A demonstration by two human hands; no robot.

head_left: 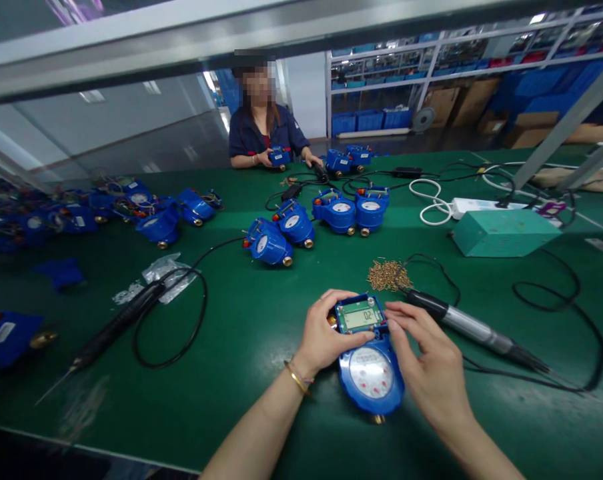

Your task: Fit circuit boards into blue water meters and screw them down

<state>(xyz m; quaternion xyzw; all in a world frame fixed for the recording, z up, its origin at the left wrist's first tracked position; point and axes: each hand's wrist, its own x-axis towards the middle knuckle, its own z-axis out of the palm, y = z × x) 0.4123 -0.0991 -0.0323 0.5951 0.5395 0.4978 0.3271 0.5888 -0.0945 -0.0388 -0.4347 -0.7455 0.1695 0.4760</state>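
Observation:
A blue water meter (372, 373) with a round dial and a small digital display lies on the green table in front of me. My left hand (326, 330) grips the display housing from the left, its thumb along the lower edge of the green circuit board (360, 317). On the other side, my right hand (426, 357) rests its fingertips against the housing's right edge, with fingers stretched out. Just behind the meter is a pile of small brass screws (387, 275). To the right of my right hand lies an electric screwdriver (474, 328).
Several more blue meters (269, 243) stand mid-table and at the left. A second screwdriver (116, 323) with a looped cable lies left, beside a plastic bag (174, 273). A green box (506, 233) and a white power strip (486, 205) sit right. Across the table, a person (269, 133) handles a meter.

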